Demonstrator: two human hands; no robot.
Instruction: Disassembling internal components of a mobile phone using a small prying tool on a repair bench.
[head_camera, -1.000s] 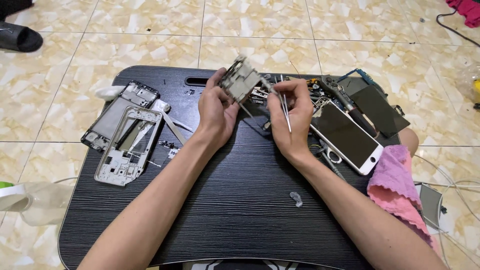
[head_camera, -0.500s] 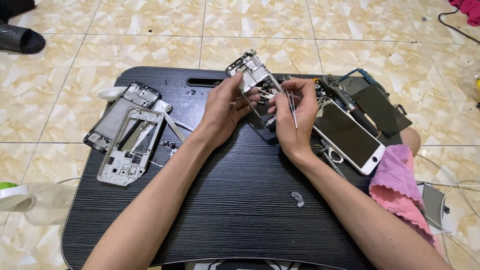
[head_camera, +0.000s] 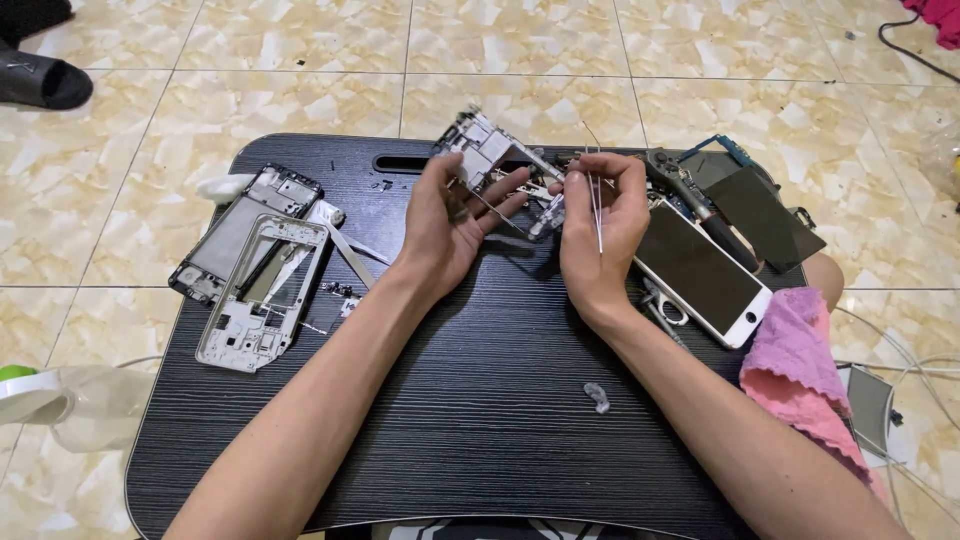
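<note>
Phone frame in left hand, tweezers in right hand

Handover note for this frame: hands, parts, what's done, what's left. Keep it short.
Left hand: holds a metal phone frame tilted above the black tray.
Right hand: grips tweezers beside the frame.
On the tray: two stripped frames at left, white-faced phone and dark panels at right, pink cloth at the right edge, small grey scrap in front.
Done: several phones lie opened and stripped.
Left: the held frame is in mid-work; loose parts unsorted.
</note>
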